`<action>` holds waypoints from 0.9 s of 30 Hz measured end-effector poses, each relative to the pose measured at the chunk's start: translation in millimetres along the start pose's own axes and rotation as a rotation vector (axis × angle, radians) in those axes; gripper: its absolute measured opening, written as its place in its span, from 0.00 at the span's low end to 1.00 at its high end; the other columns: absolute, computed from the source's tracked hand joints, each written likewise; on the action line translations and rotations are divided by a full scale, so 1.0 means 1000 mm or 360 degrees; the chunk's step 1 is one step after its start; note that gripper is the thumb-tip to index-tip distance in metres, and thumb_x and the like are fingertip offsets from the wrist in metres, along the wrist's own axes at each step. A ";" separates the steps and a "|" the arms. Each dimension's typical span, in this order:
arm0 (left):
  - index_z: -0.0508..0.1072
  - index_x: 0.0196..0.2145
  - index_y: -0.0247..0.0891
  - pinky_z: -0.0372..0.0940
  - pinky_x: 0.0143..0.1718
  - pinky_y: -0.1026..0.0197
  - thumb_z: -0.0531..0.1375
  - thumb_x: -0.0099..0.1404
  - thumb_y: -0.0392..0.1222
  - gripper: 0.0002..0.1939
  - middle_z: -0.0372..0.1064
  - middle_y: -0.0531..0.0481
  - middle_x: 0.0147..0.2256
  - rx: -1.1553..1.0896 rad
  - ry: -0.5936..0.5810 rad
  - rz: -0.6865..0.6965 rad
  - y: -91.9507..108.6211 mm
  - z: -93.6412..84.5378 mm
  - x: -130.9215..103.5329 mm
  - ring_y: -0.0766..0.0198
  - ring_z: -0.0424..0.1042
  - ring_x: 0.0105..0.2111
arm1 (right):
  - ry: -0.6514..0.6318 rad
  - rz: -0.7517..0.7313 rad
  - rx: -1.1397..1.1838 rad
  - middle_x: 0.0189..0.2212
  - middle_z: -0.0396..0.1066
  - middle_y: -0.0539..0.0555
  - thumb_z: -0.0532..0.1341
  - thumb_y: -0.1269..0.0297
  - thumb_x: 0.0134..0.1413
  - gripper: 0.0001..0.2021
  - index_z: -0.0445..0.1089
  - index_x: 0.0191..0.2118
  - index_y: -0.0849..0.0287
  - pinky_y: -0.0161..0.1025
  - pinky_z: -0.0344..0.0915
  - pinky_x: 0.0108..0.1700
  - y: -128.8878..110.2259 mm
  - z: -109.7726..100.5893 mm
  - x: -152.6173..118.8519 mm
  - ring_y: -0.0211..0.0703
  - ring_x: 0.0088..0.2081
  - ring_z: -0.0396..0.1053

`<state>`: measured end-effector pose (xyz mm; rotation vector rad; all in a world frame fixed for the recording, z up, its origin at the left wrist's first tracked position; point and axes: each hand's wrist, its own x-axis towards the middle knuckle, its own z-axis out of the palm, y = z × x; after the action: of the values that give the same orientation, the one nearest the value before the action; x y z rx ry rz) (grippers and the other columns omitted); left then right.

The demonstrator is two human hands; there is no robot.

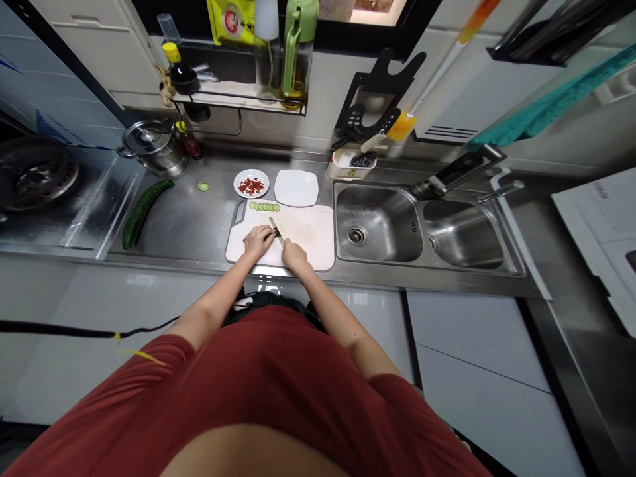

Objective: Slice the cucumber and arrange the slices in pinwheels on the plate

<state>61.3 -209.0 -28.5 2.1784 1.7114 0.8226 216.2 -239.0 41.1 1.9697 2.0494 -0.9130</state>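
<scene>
On the white cutting board (313, 228), my right hand (295, 256) grips a knife (275, 225), its blade angled away and to the left. My left hand (258, 242) is closed over a dark piece of cucumber (275, 232) beside the blade; my fingers hide most of it. Whether the blade touches the piece, I cannot tell. A row of pale green cucumber slices (265, 207) lies along the board's far edge. Behind the board are a white plate with chopped red bits (251, 173) and a bare square white plate (297, 202).
A whole cucumber (144, 215) and a single slice (203, 187) lie on the steel counter to the left. A lidded pot (159, 156) stands behind them. On the right is a double sink (377, 255) with a faucet (457, 173). A bottle shelf (238, 99) overhangs the back.
</scene>
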 end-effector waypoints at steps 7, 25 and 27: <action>0.75 0.39 0.45 0.63 0.44 0.57 0.56 0.67 0.44 0.09 0.73 0.49 0.42 -0.0026 -0.0015 -0.0038 0.004 -0.003 0.001 0.58 0.69 0.44 | -0.0009 -0.0008 -0.0049 0.44 0.72 0.65 0.49 0.73 0.60 0.14 0.62 0.51 0.61 0.41 0.66 0.43 0.008 0.004 -0.005 0.52 0.47 0.71; 0.76 0.40 0.42 0.60 0.51 0.56 0.56 0.65 0.42 0.10 0.74 0.48 0.43 -0.0052 -0.0152 -0.0219 0.019 -0.014 0.009 0.58 0.70 0.46 | -0.0070 -0.0006 -0.0122 0.44 0.72 0.64 0.48 0.70 0.63 0.13 0.61 0.51 0.61 0.41 0.63 0.42 0.037 0.013 -0.046 0.50 0.45 0.71; 0.76 0.41 0.42 0.60 0.52 0.57 0.56 0.65 0.42 0.11 0.74 0.47 0.43 -0.0081 -0.0164 -0.0244 0.019 -0.015 0.009 0.58 0.70 0.47 | -0.0056 -0.0029 -0.0151 0.43 0.73 0.63 0.48 0.68 0.64 0.13 0.61 0.51 0.61 0.40 0.63 0.42 0.041 0.012 -0.047 0.50 0.45 0.71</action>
<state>70.0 -207.8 -4.0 1.9916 1.7611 0.6948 257.4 -287.8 42.4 1.8767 2.0546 -0.8314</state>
